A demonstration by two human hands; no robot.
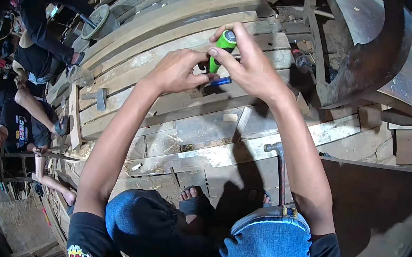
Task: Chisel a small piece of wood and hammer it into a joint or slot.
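Note:
My right hand point(242, 67) grips an upright green tool or container with a dark top point(229, 40), thumb pressed on its side. My left hand point(176, 69) is closed at its lower end, thumb and fingers on a slim blue object point(221, 82) lying crosswise under the green item; what its fingertips hold is partly hidden. Both hands are over wooden slats point(177, 20). A hammer head with a short visible handle point(101, 98) rests on the slats left of my left forearm. A second, long-handled hammer point(274, 148) is beside my right forearm.
Other people point(46, 21) work along the left, legs and feet near the slats, by a bucket point(104, 20). A curved dark metal piece point(368, 70) and wooden frame stand at right. A small wood offcut point(231, 117) lies before my hands. My sandalled feet point(193, 202) are below.

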